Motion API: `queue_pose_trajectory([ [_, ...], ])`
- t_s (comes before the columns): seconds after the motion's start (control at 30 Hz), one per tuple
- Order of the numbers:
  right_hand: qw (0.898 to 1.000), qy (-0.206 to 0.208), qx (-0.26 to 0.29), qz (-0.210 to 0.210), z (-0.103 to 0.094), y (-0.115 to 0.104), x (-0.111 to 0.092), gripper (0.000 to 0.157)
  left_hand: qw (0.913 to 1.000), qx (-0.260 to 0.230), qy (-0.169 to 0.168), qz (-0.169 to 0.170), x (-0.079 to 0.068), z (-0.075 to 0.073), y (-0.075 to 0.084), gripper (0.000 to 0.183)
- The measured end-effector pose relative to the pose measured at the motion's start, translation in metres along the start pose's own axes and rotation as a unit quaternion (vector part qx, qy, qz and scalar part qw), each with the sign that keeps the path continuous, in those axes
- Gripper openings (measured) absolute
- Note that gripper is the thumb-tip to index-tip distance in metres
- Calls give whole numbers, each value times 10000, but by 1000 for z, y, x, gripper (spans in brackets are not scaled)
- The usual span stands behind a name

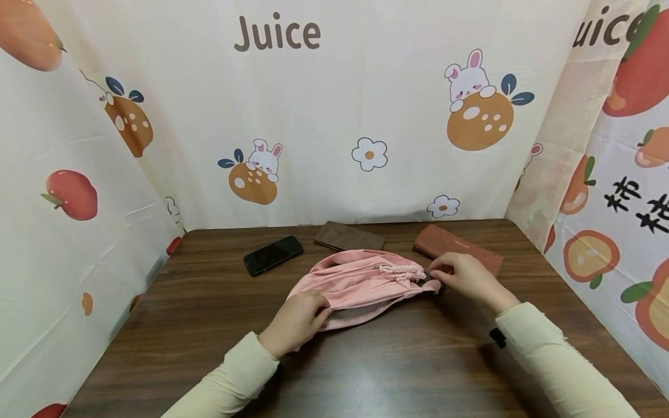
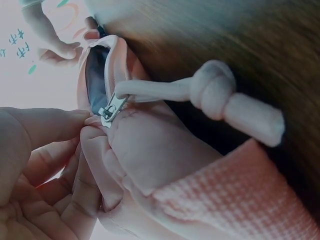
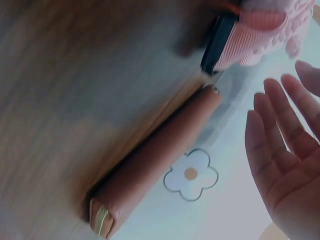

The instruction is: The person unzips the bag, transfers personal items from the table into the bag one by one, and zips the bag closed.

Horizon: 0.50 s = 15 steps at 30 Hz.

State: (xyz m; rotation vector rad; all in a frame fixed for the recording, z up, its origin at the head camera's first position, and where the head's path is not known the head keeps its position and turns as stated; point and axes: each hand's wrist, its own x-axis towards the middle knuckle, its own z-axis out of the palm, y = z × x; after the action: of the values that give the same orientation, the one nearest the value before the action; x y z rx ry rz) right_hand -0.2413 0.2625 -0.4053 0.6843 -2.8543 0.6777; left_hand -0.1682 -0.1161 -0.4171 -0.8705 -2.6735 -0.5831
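Glare whitens the tabletop [image 1: 360, 371] in the head view; wrist views look hazy.

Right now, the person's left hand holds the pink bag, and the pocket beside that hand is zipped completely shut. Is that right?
Not quite: the pocket is open, not shut. The left wrist view shows it gaping beyond the metal zipper pull, its grey lining visible. The left hand does hold the pink bag.

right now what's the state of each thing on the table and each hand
Pink fabric bag: zipper open
Black rectangular phone: lying flat, unlit
Grey-brown flat wallet: looks closed
Reddish-brown long wallet: looks closed
Left hand: pinching bag's edge
Right hand: fingers spread
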Motion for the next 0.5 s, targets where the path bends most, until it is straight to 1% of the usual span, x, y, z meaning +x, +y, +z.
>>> queue_pose_trajectory([
  [0.2, 9990, 282, -280, 219, -11, 11, 3, 20, 9999, -84, -16, -125, -2, 0, -1, 14],
  [0.33, 9980, 338, -344, 412, -18, 20, 5, 27, 9998, -104, 2, -158, -2, -1, -1, 14],
  [0.5, 9964, 342, -417, 651, -26, 33, 5, 31, 9998, -99, 8, -174, -3, -2, 0, 15],
])
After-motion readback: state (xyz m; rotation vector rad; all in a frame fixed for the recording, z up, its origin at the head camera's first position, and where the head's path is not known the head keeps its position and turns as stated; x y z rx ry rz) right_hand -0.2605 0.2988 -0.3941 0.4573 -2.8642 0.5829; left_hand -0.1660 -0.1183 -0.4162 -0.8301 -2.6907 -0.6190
